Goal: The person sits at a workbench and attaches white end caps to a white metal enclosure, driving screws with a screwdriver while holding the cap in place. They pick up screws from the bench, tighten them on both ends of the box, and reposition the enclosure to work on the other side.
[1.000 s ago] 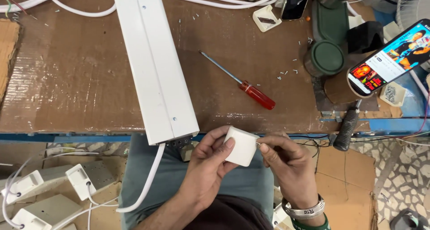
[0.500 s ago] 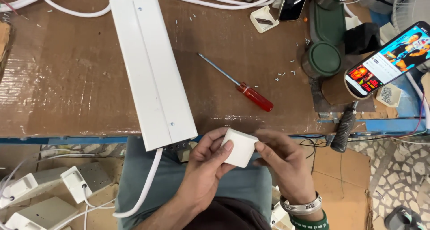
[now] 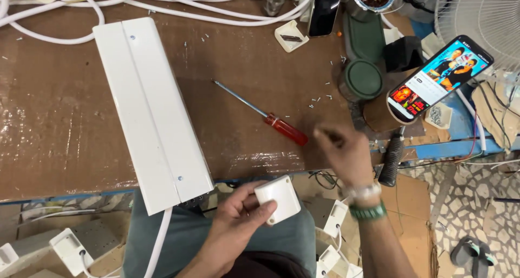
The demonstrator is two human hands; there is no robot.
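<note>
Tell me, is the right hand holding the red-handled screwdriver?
No, the right hand hovers empty over the table edge beside the red-handled screwdriver, which lies flat on the brown tabletop.

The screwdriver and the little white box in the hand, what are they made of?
Screwdriver: shaft looks like metal, thin, grey and shiny; handle seems see-through red plastic. White box, held in the left hand: probably plastic, smooth and matte with rounded moulded corners.

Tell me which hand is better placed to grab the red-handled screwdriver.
Right. The right hand hovers over the table edge, free, just beside the red-handled screwdriver. The left hand sits lower, below the table edge, holding the small white plastic box.
</note>
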